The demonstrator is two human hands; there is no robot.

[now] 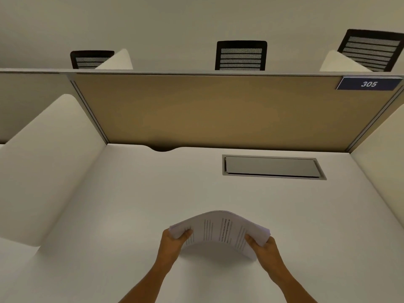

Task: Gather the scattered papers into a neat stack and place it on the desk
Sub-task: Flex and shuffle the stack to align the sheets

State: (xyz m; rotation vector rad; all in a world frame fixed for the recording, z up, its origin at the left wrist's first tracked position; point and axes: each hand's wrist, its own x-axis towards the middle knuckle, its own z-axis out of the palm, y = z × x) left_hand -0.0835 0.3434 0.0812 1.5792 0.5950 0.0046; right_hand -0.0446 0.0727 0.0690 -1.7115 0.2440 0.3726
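A stack of printed white papers (219,231) is held above the white desk (135,193), bowed upward in the middle. My left hand (172,241) grips its left edge, thumb on top. My right hand (263,248) grips its right edge the same way. The sheets lie gathered together, with the edges slightly fanned at both ends. The lower edge of the stack hangs close to the desk surface; whether it touches is unclear.
A grey flap cover (272,166) is set into the desk at the back right. A tan partition (218,110) with a blue "305" plate (369,84) closes the back. White side dividers (50,162) flank the desk. Black chairs (241,55) stand beyond.
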